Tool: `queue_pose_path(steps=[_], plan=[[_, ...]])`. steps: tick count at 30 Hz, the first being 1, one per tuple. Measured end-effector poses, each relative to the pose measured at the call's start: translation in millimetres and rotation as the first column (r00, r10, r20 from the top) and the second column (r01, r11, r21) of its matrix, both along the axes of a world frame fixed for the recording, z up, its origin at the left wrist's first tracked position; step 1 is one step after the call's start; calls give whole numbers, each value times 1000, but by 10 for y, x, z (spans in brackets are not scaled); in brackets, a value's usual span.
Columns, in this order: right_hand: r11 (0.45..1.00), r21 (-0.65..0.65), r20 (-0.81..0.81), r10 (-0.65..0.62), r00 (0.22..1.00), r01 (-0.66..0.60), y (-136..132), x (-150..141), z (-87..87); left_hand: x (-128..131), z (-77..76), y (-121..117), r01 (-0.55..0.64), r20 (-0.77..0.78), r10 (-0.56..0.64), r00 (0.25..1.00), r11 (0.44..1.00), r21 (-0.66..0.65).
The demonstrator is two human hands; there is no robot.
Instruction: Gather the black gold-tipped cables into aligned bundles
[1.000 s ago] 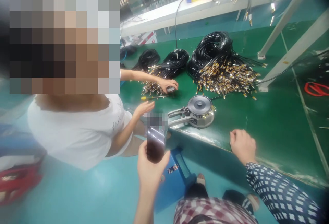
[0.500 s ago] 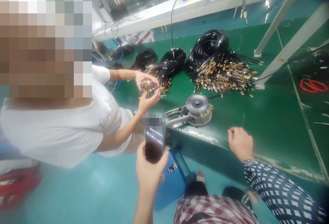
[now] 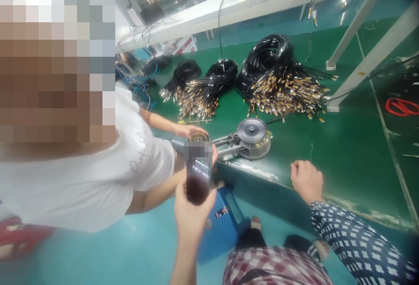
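Observation:
My left hand is closed around a smartphone, held upright before me; its dark screen faces me and its top is blurred out. On the green table's near edge rests my right hand, fingers curled into a loose fist with nothing visible in it. Beyond the phone, a co-worker's hands hold a small round coil-like item, partly hidden by the phone. Between the phone and my right hand stands a round grey device with two arms and small yellow tabs at its rim.
Bundles of black cables with gold-tipped ends lie on the green table. A white shelf on slanted legs runs above it. A blue stool stands below, and the co-worker in a white shirt is at left.
The co-worker's hands have moved down and toward me with the round item, away from the cable bundles to behind the phone. My hands have stayed almost still.

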State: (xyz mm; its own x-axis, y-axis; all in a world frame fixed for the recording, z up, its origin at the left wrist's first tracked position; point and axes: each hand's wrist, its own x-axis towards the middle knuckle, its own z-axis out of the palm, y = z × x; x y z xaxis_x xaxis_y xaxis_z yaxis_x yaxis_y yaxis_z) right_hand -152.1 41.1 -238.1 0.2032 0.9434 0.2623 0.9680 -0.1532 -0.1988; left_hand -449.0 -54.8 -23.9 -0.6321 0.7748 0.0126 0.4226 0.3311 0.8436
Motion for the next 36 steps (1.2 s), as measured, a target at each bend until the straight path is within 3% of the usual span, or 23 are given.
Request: queue_pose_path(steps=[13,24,36], plan=[[1000,-10,1,6,1000,-6,-4,16,-9,74,28,-24,22,-10,-22,1000,1000,1],[1000,0,4,8,1000,-8,-15,29,-27,32,61,-121,-108,-98,106,989,994,-16],[1000,-26,12,2,1000,-1,-53,2,4,-61,70,-214,-140,-164,147,975,989,57]])
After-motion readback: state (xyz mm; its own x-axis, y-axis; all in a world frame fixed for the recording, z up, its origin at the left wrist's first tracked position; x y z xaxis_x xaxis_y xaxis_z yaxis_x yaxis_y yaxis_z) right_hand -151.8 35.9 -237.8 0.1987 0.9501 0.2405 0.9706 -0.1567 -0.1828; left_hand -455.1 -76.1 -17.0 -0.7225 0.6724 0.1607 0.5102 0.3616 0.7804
